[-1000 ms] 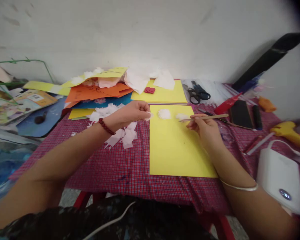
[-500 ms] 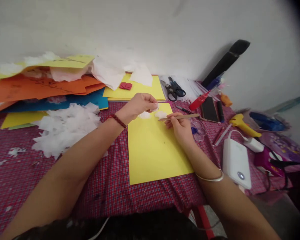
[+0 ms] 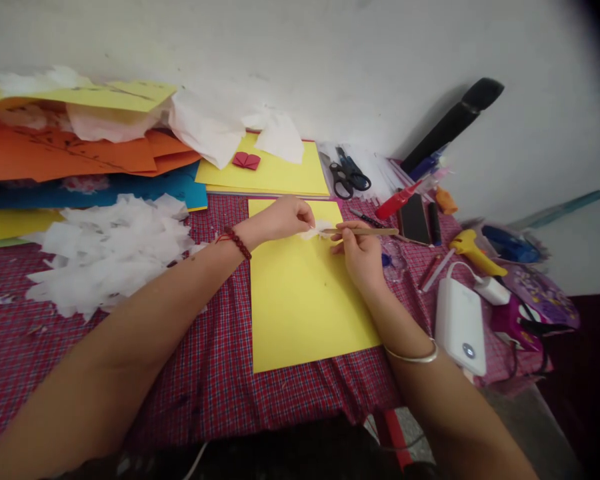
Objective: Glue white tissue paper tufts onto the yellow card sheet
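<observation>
Left yellow sheet bare below tissue.
Held stick in closed right grip; couldn't tell opening or hold of left grip.

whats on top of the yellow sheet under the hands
On the yellow sheet, a white tuft shows by the stick; whatever lies behind the left hand is hidden.

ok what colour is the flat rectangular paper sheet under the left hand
The flat rectangular paper sheet is yellow, best seen in the head view.
</observation>
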Tool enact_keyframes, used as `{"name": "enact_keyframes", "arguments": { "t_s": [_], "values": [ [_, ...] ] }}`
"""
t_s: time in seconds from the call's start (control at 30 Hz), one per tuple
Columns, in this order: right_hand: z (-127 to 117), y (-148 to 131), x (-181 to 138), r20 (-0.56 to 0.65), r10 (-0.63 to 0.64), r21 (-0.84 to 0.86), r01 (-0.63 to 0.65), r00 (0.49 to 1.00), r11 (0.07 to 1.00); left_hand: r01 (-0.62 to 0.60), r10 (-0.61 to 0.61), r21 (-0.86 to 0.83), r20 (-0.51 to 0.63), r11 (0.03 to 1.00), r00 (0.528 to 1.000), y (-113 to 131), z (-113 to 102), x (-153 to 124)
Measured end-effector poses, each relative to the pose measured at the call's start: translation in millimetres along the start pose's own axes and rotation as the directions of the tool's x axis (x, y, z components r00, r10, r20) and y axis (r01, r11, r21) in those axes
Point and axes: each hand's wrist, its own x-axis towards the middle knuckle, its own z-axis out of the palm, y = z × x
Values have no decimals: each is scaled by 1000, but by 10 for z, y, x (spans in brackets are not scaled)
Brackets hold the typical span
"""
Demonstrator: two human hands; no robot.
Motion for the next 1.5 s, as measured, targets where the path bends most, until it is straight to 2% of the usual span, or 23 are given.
{"name": "enact_keyframes", "arguments": {
  "t_s": [0.1,0.3,0.47,0.63,1.07,1.23,1.37,1.5],
  "values": [
    [5,0,5,0,17,25,-17,1000,1000,-22,22,20,23,1000,999,-42,120,32],
    [6,-15,13,-9,13,75,-12,1000,997,-74,97,232,-93,970,991,-163,350,85],
    [-27,-58,-7,-77,-15,129,25,997,991,-50,91,213,-188,976,978,-226,436,132],
    [0,-63,-44,-59,-53,146,61,997,987,-30,67,172,-216,985,974,-217,445,162],
    [57,-3,-51,1,-132,2,132,991,991,-22,59,146,-251,989,966,-246,460,195],
    [49,47,-43,58,-164,-126,170,985,977,-21,59,153,-252,988,966,-241,453,187],
    [40,34,-75,132,-206,-289,237,970,928,2,35,143,-254,990,966,-215,424,161],
    [43,-6,-137,206,-296,-426,358,933,831,39,1,159,-248,987,969,-179,391,133]
  ]
}}
